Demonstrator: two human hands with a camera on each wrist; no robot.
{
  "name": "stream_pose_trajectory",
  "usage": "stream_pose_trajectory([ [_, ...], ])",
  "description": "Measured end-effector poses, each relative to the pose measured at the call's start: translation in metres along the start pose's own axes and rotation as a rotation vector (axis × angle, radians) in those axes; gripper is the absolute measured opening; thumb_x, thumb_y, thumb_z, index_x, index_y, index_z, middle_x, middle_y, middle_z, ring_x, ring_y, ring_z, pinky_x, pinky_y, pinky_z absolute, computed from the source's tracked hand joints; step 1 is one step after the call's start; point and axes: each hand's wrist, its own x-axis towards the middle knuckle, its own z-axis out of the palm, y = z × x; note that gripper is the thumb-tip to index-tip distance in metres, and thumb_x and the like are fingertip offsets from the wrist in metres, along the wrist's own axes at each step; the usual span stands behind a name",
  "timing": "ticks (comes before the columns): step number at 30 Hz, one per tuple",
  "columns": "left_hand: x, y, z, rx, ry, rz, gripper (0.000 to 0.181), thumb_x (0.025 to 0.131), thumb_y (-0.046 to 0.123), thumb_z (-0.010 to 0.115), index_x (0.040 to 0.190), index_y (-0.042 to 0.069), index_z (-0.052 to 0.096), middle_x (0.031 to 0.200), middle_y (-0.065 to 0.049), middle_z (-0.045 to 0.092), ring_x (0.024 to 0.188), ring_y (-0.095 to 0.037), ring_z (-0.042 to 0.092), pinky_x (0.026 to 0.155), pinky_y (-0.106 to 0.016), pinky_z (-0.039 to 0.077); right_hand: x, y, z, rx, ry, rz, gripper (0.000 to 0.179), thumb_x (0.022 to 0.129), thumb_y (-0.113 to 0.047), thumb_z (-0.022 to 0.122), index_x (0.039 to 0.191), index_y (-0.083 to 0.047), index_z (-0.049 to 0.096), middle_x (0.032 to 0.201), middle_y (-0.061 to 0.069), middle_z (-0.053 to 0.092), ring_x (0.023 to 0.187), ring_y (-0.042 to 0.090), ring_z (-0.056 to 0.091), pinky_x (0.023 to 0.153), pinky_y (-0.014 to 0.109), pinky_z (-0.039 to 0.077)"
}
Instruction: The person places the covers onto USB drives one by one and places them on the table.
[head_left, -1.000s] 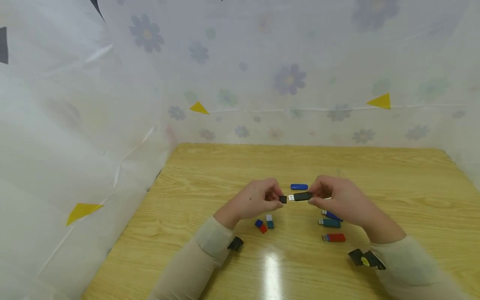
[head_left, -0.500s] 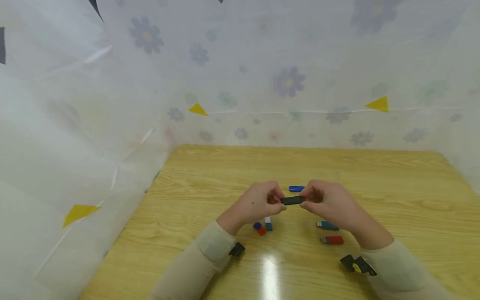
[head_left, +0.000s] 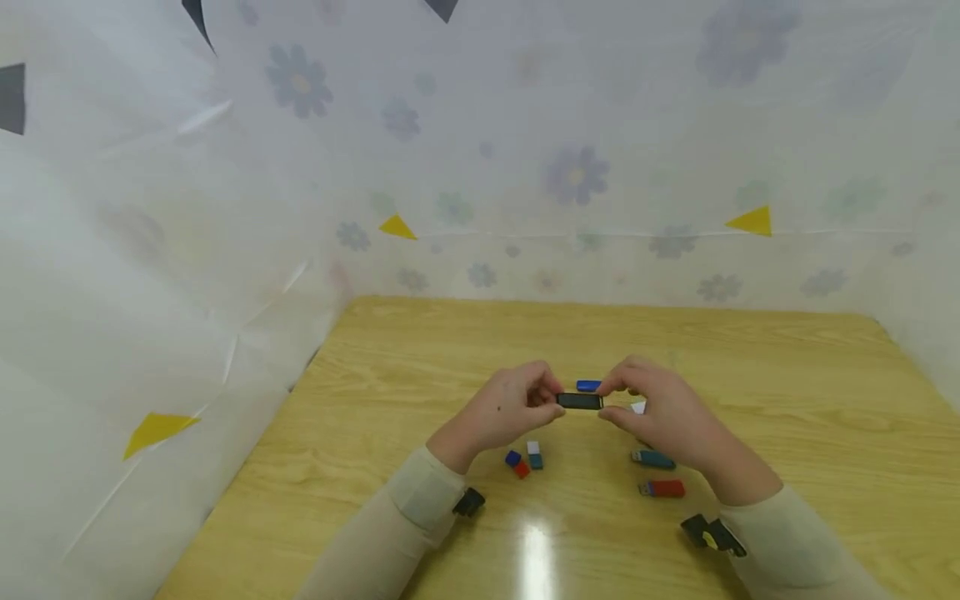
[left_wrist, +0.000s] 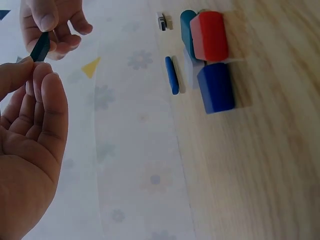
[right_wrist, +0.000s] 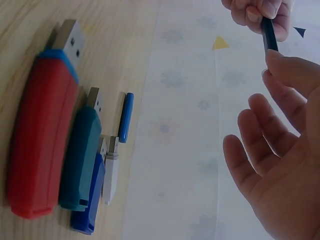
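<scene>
A black USB stick point(head_left: 580, 401) is held level above the table, its metal plug out of sight. My left hand point(head_left: 498, 412) pinches its left end between thumb and fingers. At the other end, the thumb and index finger of my right hand point(head_left: 671, 421) grip it, while the remaining fingers spread loosely in the right wrist view. Uncapped sticks lie below the right hand: red point(right_wrist: 42, 135), teal point(right_wrist: 82, 155), blue point(right_wrist: 91, 195) and white point(right_wrist: 111, 177). Beyond the held stick lies a blue one point(head_left: 588, 386) with no plug showing.
Small loose caps sit together near the left hand: red point(left_wrist: 210, 36), dark blue point(left_wrist: 216, 88), teal point(left_wrist: 187, 27) and white point(left_wrist: 192, 67). The wooden table point(head_left: 420, 350) meets a flowered white sheet point(head_left: 480, 167) at the back, with another sheet along the left.
A second ago the black cap and stick were apart with the plug bare; they then came together as the right hand moved left. The joined stick has since turned slightly.
</scene>
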Motion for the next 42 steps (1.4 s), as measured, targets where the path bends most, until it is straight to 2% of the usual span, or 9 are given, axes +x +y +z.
stream_pose_trajectory([
  [5, 0.000, -0.001, 0.001, -0.010, -0.005, -0.016, 0.015, 0.099, 0.020, 0.069, 0.110, 0.013, 0.062, 0.091, 0.009, 0.068, 0.078, -0.010, 0.065, 0.066, -0.027, 0.052, 0.000, 0.005, 0.002, -0.029, 0.016, -0.047, 0.020, 0.086, -0.016, 0.084, 0.098, -0.024, 0.070, 0.119, -0.001, 0.058, 0.111, 0.025, 0.055, 0.091, 0.051, 0.049],
  [10, 0.001, -0.005, 0.002, -0.018, -0.040, -0.021, 0.019, 0.099, 0.021, 0.069, 0.116, 0.017, 0.062, 0.095, 0.011, 0.068, 0.081, -0.010, 0.065, 0.069, -0.028, 0.053, -0.002, 0.013, 0.002, -0.024, 0.021, -0.026, 0.014, 0.087, -0.018, 0.083, 0.095, -0.022, 0.073, 0.131, 0.007, 0.055, 0.120, 0.034, 0.051, 0.092, 0.056, 0.046],
  [14, 0.003, -0.010, 0.000, -0.020, -0.045, -0.021, 0.027, 0.101, 0.023, 0.067, 0.126, 0.020, 0.059, 0.100, 0.011, 0.067, 0.087, -0.008, 0.065, 0.075, -0.029, 0.054, -0.003, 0.030, -0.003, 0.007, 0.013, 0.040, 0.010, 0.089, -0.023, 0.081, 0.097, -0.023, 0.074, 0.138, 0.009, 0.051, 0.126, 0.037, 0.047, 0.095, 0.059, 0.043],
  [19, 0.002, -0.019, -0.006, -0.009, -0.029, -0.047, 0.026, 0.101, 0.029, 0.066, 0.125, 0.024, 0.059, 0.103, 0.010, 0.066, 0.091, -0.008, 0.064, 0.077, -0.030, 0.054, -0.003, 0.052, -0.012, 0.015, -0.054, 0.158, 0.010, 0.093, -0.027, 0.077, 0.099, -0.020, 0.074, 0.142, 0.012, 0.047, 0.131, 0.042, 0.042, 0.098, 0.063, 0.040],
  [24, 0.002, -0.026, -0.014, 0.003, 0.001, -0.066, 0.022, 0.101, 0.030, 0.065, 0.121, 0.023, 0.061, 0.101, 0.008, 0.066, 0.090, -0.010, 0.063, 0.076, -0.032, 0.053, 0.005, 0.068, -0.012, -0.042, -0.118, 0.181, 0.010, 0.092, -0.026, 0.078, 0.098, -0.018, 0.075, 0.136, 0.017, 0.051, 0.125, 0.044, 0.046, 0.099, 0.063, 0.039],
  [29, 0.004, -0.031, -0.015, 0.011, -0.021, -0.075, 0.019, 0.101, 0.031, 0.065, 0.117, 0.022, 0.062, 0.098, 0.007, 0.066, 0.087, -0.012, 0.063, 0.074, -0.032, 0.053, 0.012, 0.075, -0.006, -0.070, -0.177, 0.199, 0.005, 0.089, -0.022, 0.079, 0.092, -0.018, 0.076, 0.124, 0.015, 0.058, 0.116, 0.040, 0.053, 0.096, 0.059, 0.043],
  [35, 0.004, -0.033, -0.013, 0.012, -0.042, -0.089, 0.019, 0.101, 0.032, 0.065, 0.117, 0.023, 0.062, 0.098, 0.007, 0.066, 0.087, -0.011, 0.064, 0.075, -0.032, 0.053, 0.022, 0.079, 0.001, -0.072, -0.266, 0.223, 0.004, 0.088, -0.017, 0.078, 0.088, -0.016, 0.075, 0.108, 0.008, 0.062, 0.098, 0.028, 0.059, 0.085, 0.050, 0.049],
  [42, 0.004, -0.033, -0.013, -0.006, -0.038, -0.080, 0.018, 0.102, 0.031, 0.064, 0.118, 0.022, 0.063, 0.098, 0.006, 0.066, 0.088, -0.011, 0.064, 0.076, -0.032, 0.054, 0.031, 0.080, 0.002, -0.032, -0.350, 0.237, 0.008, 0.088, -0.015, 0.080, 0.089, -0.015, 0.073, 0.100, 0.004, 0.060, 0.083, 0.020, 0.055, 0.073, 0.041, 0.049],
])
